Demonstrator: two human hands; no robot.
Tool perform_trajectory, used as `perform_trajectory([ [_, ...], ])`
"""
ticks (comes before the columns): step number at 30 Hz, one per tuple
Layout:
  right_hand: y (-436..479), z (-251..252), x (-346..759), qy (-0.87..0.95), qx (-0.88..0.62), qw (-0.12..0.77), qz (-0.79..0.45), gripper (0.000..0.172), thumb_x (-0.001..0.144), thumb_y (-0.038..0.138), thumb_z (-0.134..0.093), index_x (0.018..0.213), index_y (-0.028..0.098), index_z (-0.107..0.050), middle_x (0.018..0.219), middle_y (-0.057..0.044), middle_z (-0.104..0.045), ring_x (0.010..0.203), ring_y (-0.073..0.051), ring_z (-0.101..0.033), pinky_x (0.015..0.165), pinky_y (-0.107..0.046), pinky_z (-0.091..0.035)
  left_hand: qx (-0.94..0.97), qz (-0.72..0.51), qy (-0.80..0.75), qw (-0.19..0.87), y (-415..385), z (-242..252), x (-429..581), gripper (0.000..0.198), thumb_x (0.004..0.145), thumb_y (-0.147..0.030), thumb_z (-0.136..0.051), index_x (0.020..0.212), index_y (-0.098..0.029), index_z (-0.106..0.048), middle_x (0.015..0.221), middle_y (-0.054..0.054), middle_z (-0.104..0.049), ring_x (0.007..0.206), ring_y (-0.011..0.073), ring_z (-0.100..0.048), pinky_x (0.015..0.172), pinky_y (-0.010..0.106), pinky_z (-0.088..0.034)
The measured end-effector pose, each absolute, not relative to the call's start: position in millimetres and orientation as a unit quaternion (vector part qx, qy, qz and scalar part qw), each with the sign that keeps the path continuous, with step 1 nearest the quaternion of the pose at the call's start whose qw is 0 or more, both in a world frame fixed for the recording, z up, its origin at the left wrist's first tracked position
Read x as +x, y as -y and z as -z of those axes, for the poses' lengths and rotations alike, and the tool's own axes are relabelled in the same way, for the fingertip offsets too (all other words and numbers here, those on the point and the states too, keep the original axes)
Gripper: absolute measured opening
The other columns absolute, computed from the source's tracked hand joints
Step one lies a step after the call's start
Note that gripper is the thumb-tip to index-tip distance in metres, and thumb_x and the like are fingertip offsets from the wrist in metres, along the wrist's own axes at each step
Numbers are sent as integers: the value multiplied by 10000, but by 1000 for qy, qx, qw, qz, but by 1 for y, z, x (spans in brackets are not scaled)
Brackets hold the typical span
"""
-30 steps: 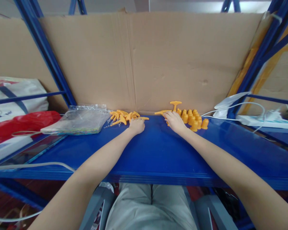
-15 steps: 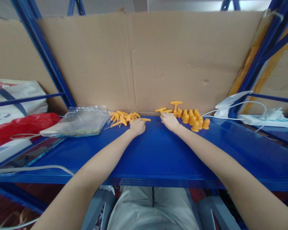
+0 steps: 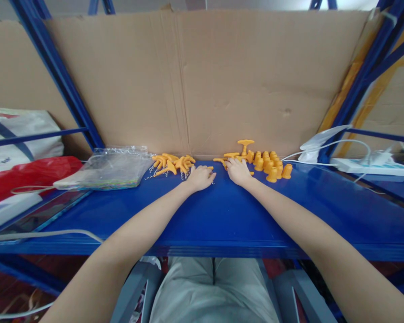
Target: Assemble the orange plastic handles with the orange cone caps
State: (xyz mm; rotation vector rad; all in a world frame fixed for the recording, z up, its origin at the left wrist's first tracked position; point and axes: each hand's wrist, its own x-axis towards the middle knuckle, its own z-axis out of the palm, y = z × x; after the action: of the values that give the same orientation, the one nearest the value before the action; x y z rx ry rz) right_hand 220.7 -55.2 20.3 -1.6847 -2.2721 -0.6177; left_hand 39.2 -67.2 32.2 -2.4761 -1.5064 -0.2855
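My left hand point(image 3: 201, 178) is closed around an orange T-handled corkscrew; a bit of orange handle shows above the fingers and a piece of metal spiral below them. To its left lies a pile of orange corkscrews point(image 3: 170, 168) with spiral metal tips. My right hand point(image 3: 238, 171) has its fingers curled over an orange T-handled piece, with orange ends sticking out on both sides; the fingers hide most of it. Just behind it lie more orange T-handles point(image 3: 231, 155). One orange T-shaped piece point(image 3: 245, 142) stands upright. Several orange caps point(image 3: 272, 174) stand in rows right of that hand.
A stack of clear plastic bags point(image 3: 111, 170) lies left on the blue shelf point(image 3: 218, 220). Farther left are a red bag point(image 3: 50, 177) and a cable point(image 3: 54, 234). Cardboard point(image 3: 249, 76) closes the back. A white power strip point(image 3: 373, 166) sits at the right.
My left hand has moved right, away from the pile, with a corkscrew in it. The right hand stays nearly in place, and the orange pieces around its fingers have shifted.
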Motion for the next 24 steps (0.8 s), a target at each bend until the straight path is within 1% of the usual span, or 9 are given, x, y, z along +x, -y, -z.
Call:
perform_trajectory([
  [4, 60, -24, 226, 779, -576, 134, 210, 430, 994, 145, -318, 1334, 114, -580, 1372, -185, -591, 1241, -301, -517, 1012, -467, -323, -850, 91, 505, 119, 64, -33, 36, 389, 983, -164, -332, 1160, -159, -679, 1200, 147, -667, 1155, 285, -611, 977, 486, -455],
  [7, 63, -37, 233, 763, -590, 148, 217, 428, 978, 119, -327, 1316, 103, -589, 1338, -185, -613, 1214, -311, -538, 1032, -497, -324, -845, 98, 512, 120, 57, -30, 30, 442, 917, -83, -384, 1248, -195, -656, 1299, 138, -612, 1227, 279, -567, 996, 450, -457],
  [9, 66, -52, 241, 733, -620, 172, 221, 422, 964, 103, -342, 1295, 105, -602, 1337, -189, -611, 1205, -317, -551, 1015, -496, -359, -843, 95, 517, 114, 51, -27, 26, 499, 899, -75, -405, 1326, -223, -615, 1390, 125, -561, 1279, 282, -534, 1030, 440, -445],
  [11, 72, -68, 251, 691, -658, 204, 220, 411, 957, 106, -359, 1283, 110, -610, 1321, -206, -612, 1212, -324, -556, 978, -479, -408, -843, 76, 524, 97, 47, -24, 23, 543, 904, -86, -395, 1392, -257, -564, 1436, 105, -536, 1285, 284, -536, 1040, 450, -443],
  [14, 85, -90, 269, 626, -724, 222, 188, 396, 981, 145, -328, 1214, 92, -643, 1239, -231, -643, 1177, -323, -599, 942, -438, -456, -841, 44, 532, 82, 45, -24, 22, 535, 938, -123, -353, 1417, -276, -535, 1376, 103, -580, 1237, 288, -575, 1014, 465, -462],
  [17, 98, -100, 287, 599, -767, 176, 145, 364, 976, 187, -376, 1171, 93, -669, 1216, -244, -656, 1164, -325, -628, 929, -407, -483, -841, 35, 530, 105, 47, -28, 23, 490, 960, -148, -339, 1386, -240, -563, 1277, 132, -611, 1216, 289, -587, 1003, 440, -469],
  [20, 101, -98, 303, 580, -804, 104, 81, 329, 950, 226, -476, 1181, 101, -674, 1189, -233, -681, 1152, -315, -652, 901, -374, -508, -842, 20, 527, 117, 50, -33, 24, 454, 955, -142, -377, 1347, -237, -585, 1198, 128, -617, 1178, 267, -605, 979, 373, -479],
  [22, 96, -92, 311, 582, -808, 74, 57, 353, 907, 227, -557, 1225, 109, -655, 1183, -218, -692, 1132, -306, -667, 877, -364, -523, -840, 11, 531, 114, 52, -35, 24, 450, 948, -137, -403, 1350, -252, -567, 1174, 118, -615, 1156, 253, -617, 954, 341, -488],
  [24, 88, -87, 319, 594, -799, 68, 57, 380, 858, 224, -630, 1222, 117, -653, 1154, -205, -709, 1089, -298, -686, 850, -362, -536, -832, 8, 544, 106, 54, -35, 24, 431, 956, -147, -400, 1349, -243, -550, 1170, 122, -614, 1132, 258, -633, 928, 341, -501],
])
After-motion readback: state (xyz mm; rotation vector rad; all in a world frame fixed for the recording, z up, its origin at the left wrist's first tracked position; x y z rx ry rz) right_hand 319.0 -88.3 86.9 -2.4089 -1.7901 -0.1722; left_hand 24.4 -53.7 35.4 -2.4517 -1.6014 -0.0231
